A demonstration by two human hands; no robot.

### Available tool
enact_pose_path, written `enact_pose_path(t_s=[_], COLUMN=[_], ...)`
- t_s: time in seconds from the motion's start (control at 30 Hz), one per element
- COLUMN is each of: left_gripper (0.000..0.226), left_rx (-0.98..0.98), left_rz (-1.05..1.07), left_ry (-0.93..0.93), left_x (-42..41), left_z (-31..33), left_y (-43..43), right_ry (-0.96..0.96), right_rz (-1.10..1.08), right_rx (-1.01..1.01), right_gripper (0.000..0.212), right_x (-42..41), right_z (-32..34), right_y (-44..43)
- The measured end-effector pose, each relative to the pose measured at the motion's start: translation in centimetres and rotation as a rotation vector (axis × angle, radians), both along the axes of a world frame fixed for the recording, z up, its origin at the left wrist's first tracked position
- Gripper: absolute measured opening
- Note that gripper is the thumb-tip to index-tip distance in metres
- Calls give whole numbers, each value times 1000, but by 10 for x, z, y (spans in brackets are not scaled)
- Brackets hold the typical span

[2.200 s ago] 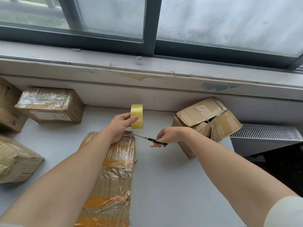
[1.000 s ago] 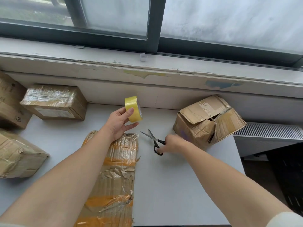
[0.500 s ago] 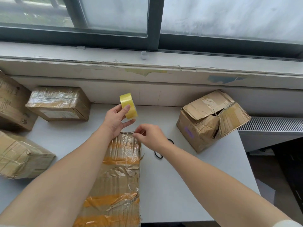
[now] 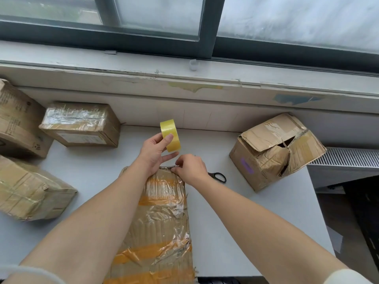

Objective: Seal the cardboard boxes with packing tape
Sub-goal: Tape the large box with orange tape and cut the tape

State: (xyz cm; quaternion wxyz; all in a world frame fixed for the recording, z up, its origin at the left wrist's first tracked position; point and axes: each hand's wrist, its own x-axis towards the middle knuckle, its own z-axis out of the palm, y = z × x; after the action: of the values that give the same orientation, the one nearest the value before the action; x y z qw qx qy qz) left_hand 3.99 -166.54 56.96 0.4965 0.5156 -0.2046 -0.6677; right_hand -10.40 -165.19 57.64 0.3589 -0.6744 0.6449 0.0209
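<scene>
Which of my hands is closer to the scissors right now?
Right. The right hand, pinching the tape end at the box edge, sits just left of the scissors, hiding their blades; the left hand holds the tape roll farther left.

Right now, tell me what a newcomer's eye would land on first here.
The yellow tape roll, held up by the left hand over the table, draws the eye first. Just below it, the right hand pinches at the far edge of the long taped box that runs toward the viewer. At the right, the crumpled box gapes open, with scissors between it and the hands.
</scene>
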Motion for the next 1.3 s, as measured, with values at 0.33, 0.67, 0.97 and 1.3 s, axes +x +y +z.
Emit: enact_pose_path(t_s=[0.33,0.67,0.97,1.3], left_gripper=[30,29,28,22], left_rx=[-6,-73,-82,-81], left_rz=[-42,-35,-15,-46], left_ry=[-14,-32,-37,-38], left_x=[3,23,42,56], left_z=[9,30,40,45], left_y=[-9,-10,4,7], right_ry=[-66,-253,75,325], right_rz=[-12,128,477,609], right_rx=[61,236,182,56], right_gripper=[36,106,144,150], right_x=[-7,2,15,39], right_z=[4,4,31,35], right_y=[-15,-3,-11,13])
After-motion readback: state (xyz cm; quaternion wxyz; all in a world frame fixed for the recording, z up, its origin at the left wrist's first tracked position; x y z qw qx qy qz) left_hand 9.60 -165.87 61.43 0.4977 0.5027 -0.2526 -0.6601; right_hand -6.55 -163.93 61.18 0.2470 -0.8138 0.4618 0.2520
